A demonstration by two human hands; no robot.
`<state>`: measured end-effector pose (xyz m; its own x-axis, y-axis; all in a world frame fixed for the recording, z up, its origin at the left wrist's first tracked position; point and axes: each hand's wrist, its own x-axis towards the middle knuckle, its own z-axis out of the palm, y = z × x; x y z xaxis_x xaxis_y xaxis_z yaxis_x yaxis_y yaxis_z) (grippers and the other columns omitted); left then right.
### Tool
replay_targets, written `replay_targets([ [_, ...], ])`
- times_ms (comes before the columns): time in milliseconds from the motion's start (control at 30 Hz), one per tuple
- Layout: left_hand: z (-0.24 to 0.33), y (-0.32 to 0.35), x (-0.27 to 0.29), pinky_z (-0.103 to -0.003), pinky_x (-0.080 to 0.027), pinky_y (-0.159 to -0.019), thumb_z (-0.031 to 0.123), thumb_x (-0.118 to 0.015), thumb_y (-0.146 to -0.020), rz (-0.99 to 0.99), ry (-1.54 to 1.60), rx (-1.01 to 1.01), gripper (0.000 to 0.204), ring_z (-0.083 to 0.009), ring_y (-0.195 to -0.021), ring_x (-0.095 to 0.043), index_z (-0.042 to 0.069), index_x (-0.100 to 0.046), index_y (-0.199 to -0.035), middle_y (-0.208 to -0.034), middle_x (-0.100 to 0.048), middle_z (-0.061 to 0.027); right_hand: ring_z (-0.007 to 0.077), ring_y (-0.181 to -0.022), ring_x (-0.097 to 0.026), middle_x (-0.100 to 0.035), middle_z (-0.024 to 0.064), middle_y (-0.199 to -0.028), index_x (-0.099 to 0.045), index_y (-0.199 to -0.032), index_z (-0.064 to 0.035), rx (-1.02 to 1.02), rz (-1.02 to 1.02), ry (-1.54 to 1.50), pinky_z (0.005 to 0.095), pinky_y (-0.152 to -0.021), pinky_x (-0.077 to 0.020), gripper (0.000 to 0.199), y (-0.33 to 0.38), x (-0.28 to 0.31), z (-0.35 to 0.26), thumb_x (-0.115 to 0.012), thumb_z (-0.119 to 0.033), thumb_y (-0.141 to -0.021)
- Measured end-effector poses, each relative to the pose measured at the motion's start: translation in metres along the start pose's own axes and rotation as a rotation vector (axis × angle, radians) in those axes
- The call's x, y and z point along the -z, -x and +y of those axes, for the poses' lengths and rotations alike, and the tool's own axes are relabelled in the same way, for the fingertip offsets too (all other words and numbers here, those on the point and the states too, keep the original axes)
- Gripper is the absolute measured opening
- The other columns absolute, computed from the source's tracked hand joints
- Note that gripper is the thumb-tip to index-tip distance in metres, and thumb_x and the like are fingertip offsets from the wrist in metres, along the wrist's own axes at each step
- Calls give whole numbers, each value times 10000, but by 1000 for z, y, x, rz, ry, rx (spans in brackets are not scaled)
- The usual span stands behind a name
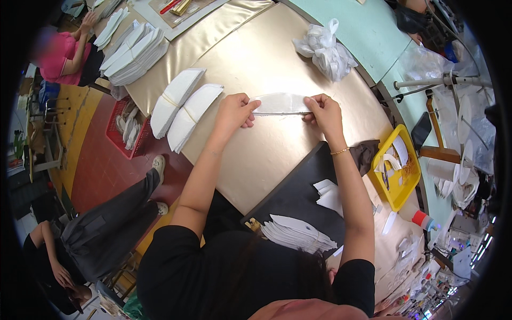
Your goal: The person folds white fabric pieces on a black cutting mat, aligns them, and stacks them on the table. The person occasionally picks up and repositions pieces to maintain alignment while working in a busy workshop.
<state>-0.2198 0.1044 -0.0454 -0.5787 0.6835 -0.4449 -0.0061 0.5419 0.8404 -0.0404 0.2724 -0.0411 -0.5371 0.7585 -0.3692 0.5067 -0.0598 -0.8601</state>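
Observation:
A thin white curved fabric piece (281, 103) is stretched between my two hands over the gold-coloured table cover (234, 165). My left hand (238, 112) pinches its left end between thumb and fingers. At the other end my right hand (324, 113) grips it the same way, a thin bracelet on the wrist. Left of my left hand lie two banded bundles of similar white pieces, the nearer bundle (193, 117) and the farther bundle (176, 101). On a black board (282, 186) close to my body rests a fanned stack of white pieces (298, 233).
A crumpled translucent bag (326, 50) sits at the far right. Beyond my right forearm stands a yellow tray (399, 197) with scraps and small tools. A red basket (113, 130) is on the floor at left. Two other people are at the left, one in pink (58, 58).

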Motion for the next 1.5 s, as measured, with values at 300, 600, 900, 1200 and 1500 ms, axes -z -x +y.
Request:
replay_targets([
  [300, 0, 0, 1, -244, -484, -419, 192, -676, -887, 9, 23, 12, 262, -151, -498, -643, -25, -591, -766, -643, -646, -124, 114, -492, -625, -642, 67, -628, -650, -843, 28, 75, 14, 123, 260, -502, -477, 249, -3, -6, 2, -677, -216, -881],
  [600, 3, 0, 1, -249, -484, -414, 195, -681, -882, 8, 15, 22, 271, -155, -490, -639, -26, -584, -759, -631, -643, -123, 123, -470, -617, -644, 79, -617, -652, -865, 27, 65, 3, 134, 262, -485, -478, 230, -2, -5, -4, -666, -201, -888],
  [900, 3, 0, -2, -255, -491, -415, 197, -686, -877, 34, -22, 25, 270, -151, -483, -636, -32, -591, -768, -627, -642, -118, 123, -458, -611, -638, 68, -606, -653, -864, 22, 70, 14, 168, 259, -480, -477, 226, -2, -6, -4, -667, -202, -889],
  [1200, 8, 2, -4, -309, -499, -436, 163, -681, -861, 67, -80, 43, 252, -208, -456, -625, -36, -585, -739, -604, -640, -141, 180, -513, -642, -651, 86, -639, -649, -910, -22, 51, 18, 289, 308, -541, -496, 225, -1, -9, -4, -660, -246, -895],
  [1500, -1, 44, 14, -408, -475, -916, 190, -693, -852, 381, -715, -401, 226, -325, -1077, -608, 4, -626, -961, -1102, -643, -189, 275, -1154, -526, -575, 87, -1219, -572, -1250, -101, 895, 182, 761, 491, -1010, -378, 452, 17, -45, -12, -681, -220, -828],
])
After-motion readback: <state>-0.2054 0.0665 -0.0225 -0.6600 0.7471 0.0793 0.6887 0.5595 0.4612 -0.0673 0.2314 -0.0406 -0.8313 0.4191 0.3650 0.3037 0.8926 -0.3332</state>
